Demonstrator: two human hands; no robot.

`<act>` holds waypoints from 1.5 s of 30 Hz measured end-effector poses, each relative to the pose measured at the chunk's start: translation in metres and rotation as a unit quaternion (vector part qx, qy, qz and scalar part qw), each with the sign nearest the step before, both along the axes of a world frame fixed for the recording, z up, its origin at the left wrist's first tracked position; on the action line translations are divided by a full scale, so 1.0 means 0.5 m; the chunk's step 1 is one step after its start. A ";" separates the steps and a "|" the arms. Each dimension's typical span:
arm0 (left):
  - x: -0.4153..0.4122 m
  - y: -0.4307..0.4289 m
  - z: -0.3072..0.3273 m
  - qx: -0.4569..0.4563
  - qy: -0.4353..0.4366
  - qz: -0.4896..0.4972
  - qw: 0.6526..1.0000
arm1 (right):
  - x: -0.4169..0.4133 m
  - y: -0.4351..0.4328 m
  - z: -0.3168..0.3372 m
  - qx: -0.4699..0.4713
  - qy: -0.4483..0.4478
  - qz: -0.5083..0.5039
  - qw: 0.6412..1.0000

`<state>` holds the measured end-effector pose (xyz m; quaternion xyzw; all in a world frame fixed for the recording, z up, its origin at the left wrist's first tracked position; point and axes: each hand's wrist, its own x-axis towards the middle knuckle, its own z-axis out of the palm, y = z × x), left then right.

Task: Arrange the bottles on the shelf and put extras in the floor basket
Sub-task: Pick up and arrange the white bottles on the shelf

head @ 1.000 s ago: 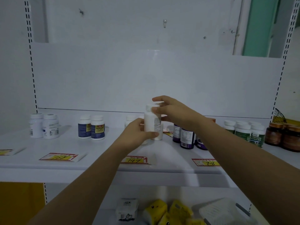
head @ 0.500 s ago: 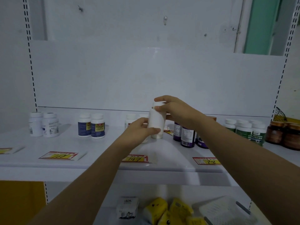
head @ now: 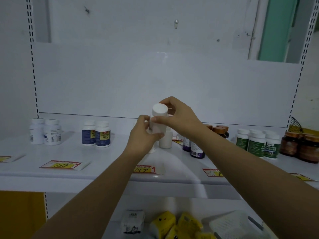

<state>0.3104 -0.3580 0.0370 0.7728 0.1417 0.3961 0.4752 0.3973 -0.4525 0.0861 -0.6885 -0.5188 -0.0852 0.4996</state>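
A: Bottle (head: 158, 121) first: who had it?
B: Both hands. The left hand (head: 143, 135) curled fingers and thumb round its lower body; the right hand (head: 177, 116) pinched it just under the white cap. Both forearms reached up and forward.
A: And where was it?
B: Between them, held above the shelf (head: 86, 169), cap tipped toward the camera. Another white bottle (head: 165, 139) stood just behind the left hand; dark purple bottles (head: 196, 149) stood under the right wrist.

Red-and-yellow price tags (head: 60, 165) lie in a row; lower down sit yellow packets (head: 163, 223) beside a small white carton (head: 133, 220).
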 end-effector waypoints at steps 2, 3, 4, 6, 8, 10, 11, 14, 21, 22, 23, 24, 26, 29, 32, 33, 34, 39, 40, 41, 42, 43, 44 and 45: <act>0.001 0.005 0.008 0.017 -0.023 -0.003 1.000 | -0.012 -0.003 -0.007 0.033 -0.054 0.000 0.998; 0.002 0.007 0.012 0.023 -0.030 -0.007 0.999 | -0.016 -0.004 -0.011 0.048 -0.091 -0.007 0.995; 0.002 0.009 0.015 0.032 -0.034 -0.011 0.999 | -0.017 -0.006 -0.016 0.059 -0.131 -0.015 0.990; 0.003 0.008 0.017 0.050 -0.040 -0.016 0.998 | -0.018 -0.009 -0.028 0.072 -0.189 -0.013 0.979; 0.007 0.007 0.016 0.061 -0.043 -0.012 0.997 | -0.016 -0.013 -0.038 0.072 -0.219 -0.007 0.973; 0.009 0.005 0.014 0.066 -0.041 -0.012 0.997 | -0.012 -0.017 -0.043 0.078 -0.228 -0.006 0.971; 0.009 0.004 0.015 0.061 -0.039 -0.019 0.997 | -0.010 -0.019 -0.041 0.085 -0.217 -0.004 0.973; 0.004 -0.004 0.024 0.031 -0.001 -0.054 0.998 | -0.009 -0.028 -0.020 0.109 -0.116 0.002 0.987; 0.002 -0.029 0.053 -0.030 0.075 -0.099 0.992 | 0.031 -0.026 0.045 -0.026 0.160 -0.082 0.983; 0.003 -0.034 0.054 -0.043 0.072 -0.110 0.990 | 0.033 -0.025 0.050 -0.066 0.200 -0.093 0.973; 0.006 -0.038 0.055 -0.056 0.073 -0.113 0.989 | 0.032 -0.027 0.053 -0.106 0.242 -0.100 0.959; 0.009 -0.041 0.054 -0.067 0.078 -0.112 0.988 | 0.030 -0.031 0.055 -0.144 0.281 -0.098 0.944; 0.016 -0.043 0.048 -0.077 0.093 -0.112 0.986 | 0.030 -0.035 0.053 -0.194 0.315 -0.097 0.924; 0.025 -0.041 0.040 -0.061 0.121 -0.105 0.985 | 0.038 -0.035 0.045 -0.195 0.311 -0.104 0.924; 0.028 -0.040 0.038 -0.022 0.133 -0.074 0.988 | 0.044 -0.033 0.049 -0.146 0.262 -0.091 0.950; 0.026 -0.042 0.039 -0.005 0.142 -0.054 0.988 | 0.044 -0.032 0.052 -0.132 0.244 -0.072 0.958; 0.027 -0.042 0.037 0.013 0.147 -0.030 0.989 | 0.044 -0.031 0.055 -0.124 0.226 -0.053 0.965; 0.048 -0.032 0.005 0.138 0.129 0.185 0.964 | 0.040 -0.016 0.043 -0.105 0.125 -0.063 0.985; 0.048 -0.032 0.000 0.151 0.119 0.206 0.959 | 0.040 -0.010 0.040 -0.094 0.115 -0.066 0.987; 0.047 -0.033 -0.005 0.164 0.113 0.214 0.956 | 0.040 -0.005 0.036 -0.084 0.107 -0.065 0.988; 0.043 -0.033 -0.008 0.179 0.117 0.212 0.953 | 0.040 -0.001 0.033 -0.077 0.097 -0.064 0.990; 0.037 -0.029 -0.013 0.203 0.131 0.206 0.948 | 0.039 0.001 0.031 -0.075 0.081 -0.065 0.992; 0.028 -0.024 -0.017 0.231 0.152 0.204 0.939 | 0.039 0.001 0.030 -0.072 0.063 -0.066 0.993; 0.016 -0.015 -0.022 0.258 0.175 0.204 0.928 | 0.040 0.002 0.029 -0.066 0.046 -0.066 0.995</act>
